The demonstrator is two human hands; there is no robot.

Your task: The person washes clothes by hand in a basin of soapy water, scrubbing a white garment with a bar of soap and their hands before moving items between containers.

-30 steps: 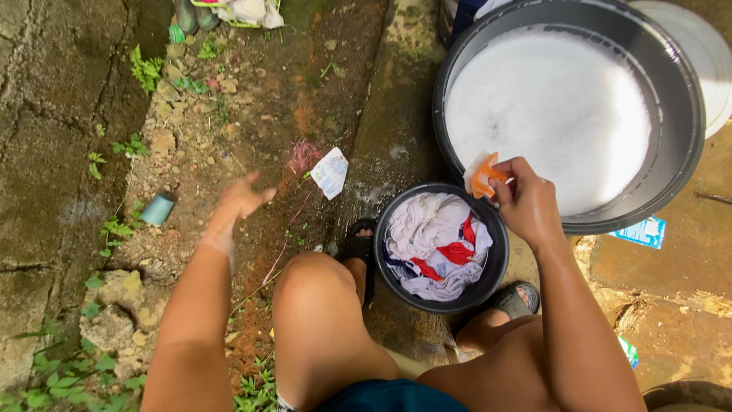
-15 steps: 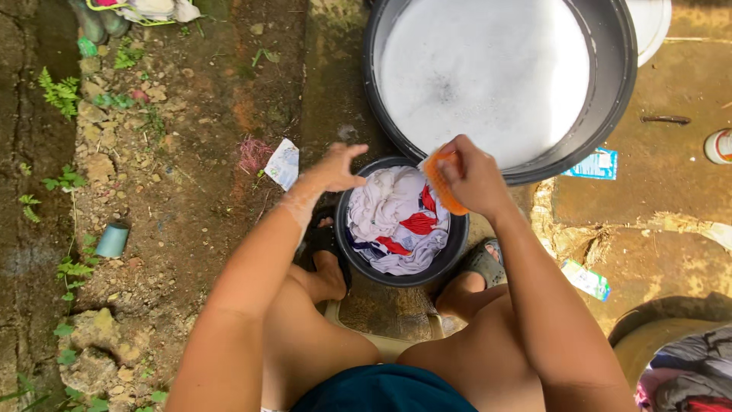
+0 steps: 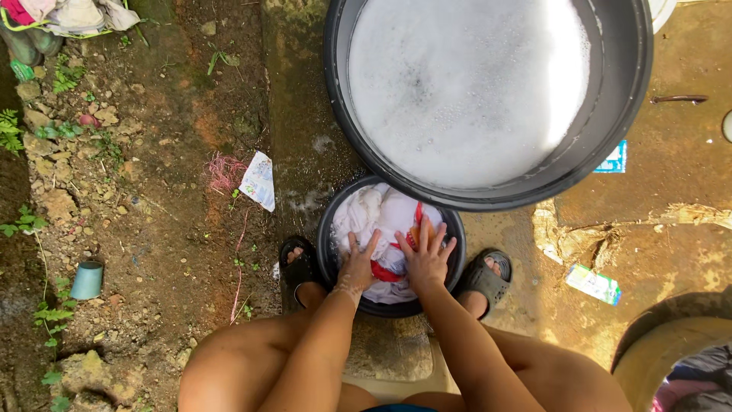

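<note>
- Since half a second ago both hands have come down into the small black basin (image 3: 329, 246): the left hand (image 3: 357, 263), which was raised over the basin's left edge, and the right hand (image 3: 425, 255), which was up at the rim gripping an orange scrub brush, now rest on the laundry (image 3: 381, 217).
- The left hand lies flat with its fingers spread on the white cloth, nothing clamped in it; suds cling to its wrist.
- The right hand is also spread open, fingers fanned, pressing on the cloth; a sliver of orange (likely the brush (image 3: 415, 229)) shows under its fingers, and whether it is gripped cannot be told.
- The two hands sit side by side, close but not touching, in the near half of the basin.
- The laundry is a heap of white cloth with red patches, filling the small basin, which sits between the person's feet in dark sandals, the left (image 3: 296, 267) at 9 o'clock of it and the right (image 3: 485, 278) at 3 o'clock.
- At 12 o'clock of the small basin, touching or overlapping its rim, stands a large dark tub (image 3: 619, 99) full of white foam.
- At 10 o'clock of the small basin a torn white sachet (image 3: 259, 180) lies on the dirt; well out at 9 o'clock lies a small teal cup (image 3: 87, 280).
- At 3 o'clock, past the right sandal, a green and white wrapper (image 3: 595, 284) lies on the wet concrete.
</note>
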